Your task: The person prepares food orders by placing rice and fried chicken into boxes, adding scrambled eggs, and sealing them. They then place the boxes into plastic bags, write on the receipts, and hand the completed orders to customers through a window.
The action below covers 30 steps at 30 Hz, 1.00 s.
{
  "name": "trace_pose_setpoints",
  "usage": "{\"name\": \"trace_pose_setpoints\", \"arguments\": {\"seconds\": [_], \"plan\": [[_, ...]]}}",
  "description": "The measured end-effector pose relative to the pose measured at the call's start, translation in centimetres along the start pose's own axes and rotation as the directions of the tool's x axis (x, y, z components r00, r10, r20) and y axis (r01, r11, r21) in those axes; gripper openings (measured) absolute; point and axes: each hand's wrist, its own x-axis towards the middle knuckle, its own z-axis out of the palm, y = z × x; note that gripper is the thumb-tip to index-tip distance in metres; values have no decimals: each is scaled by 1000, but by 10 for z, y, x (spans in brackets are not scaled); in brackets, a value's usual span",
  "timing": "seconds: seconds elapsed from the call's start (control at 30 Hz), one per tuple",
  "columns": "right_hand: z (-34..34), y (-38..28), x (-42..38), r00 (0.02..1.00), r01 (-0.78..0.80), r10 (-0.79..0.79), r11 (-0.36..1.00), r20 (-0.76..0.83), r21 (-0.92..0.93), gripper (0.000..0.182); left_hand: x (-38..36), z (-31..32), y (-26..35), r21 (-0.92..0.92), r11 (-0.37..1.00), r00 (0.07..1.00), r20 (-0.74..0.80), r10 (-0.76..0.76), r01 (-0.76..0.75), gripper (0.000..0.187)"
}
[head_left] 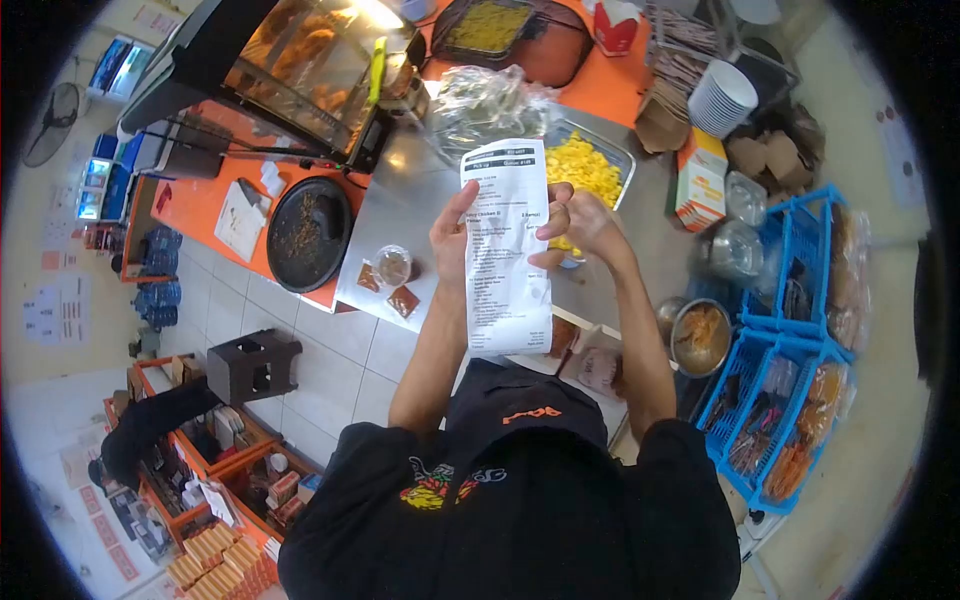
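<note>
A long printed order receipt (pixel 508 280) hangs upright between my hands, its text facing me. My left hand (pixel 452 225) grips its left edge. On the right edge, my right hand (pixel 588 222) is closed with bent fingers against the paper. Behind the receipt, a metal tray of yellow diced food (pixel 585 170) sits on the steel counter (pixel 395 190). A clear plastic bag (pixel 487 105) lies just beyond the top of the paper. To the left of my left hand are a clear cup (pixel 392 265) and small sauce packets (pixel 403 301).
A lit glass food warmer (pixel 310 70) stands at the far left, with a black round pan (pixel 308 235) below it. At right are stacked white bowls (pixel 722 97), a metal bowl (pixel 700 335) and blue baskets (pixel 785 400). A dark stool (pixel 253 367) stands on the tiled floor.
</note>
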Motion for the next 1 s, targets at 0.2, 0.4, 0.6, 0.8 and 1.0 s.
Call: {"name": "trace_pose_setpoints", "arguments": {"seconds": [0.2, 0.4, 0.6, 0.8, 1.0], "plan": [[63, 14, 213, 935, 255, -349, 787, -64, -561, 38, -37, -33, 109, 16, 995, 993, -59, 101, -100, 77], [71, -30, 310, 946, -314, 115, 548, -302, -775, 35, -95, -93, 229, 66, 946, 922, -213, 324, -317, 89], [22, 77, 286, 813, -580, 254, 444, -525, -683, 24, -98, -153, 298, 112, 944, 889, -319, 329, -309, 80], [36, 89, 290, 638, -760, 312, 404, -704, -509, 35, -4, -180, 299, 110, 993, 962, -267, 58, -30, 78], [53, 59, 302, 945, 209, -139, 952, -295, 222, 18, 55, -196, 269, 41, 995, 980, -183, -77, 86, 78]]}}
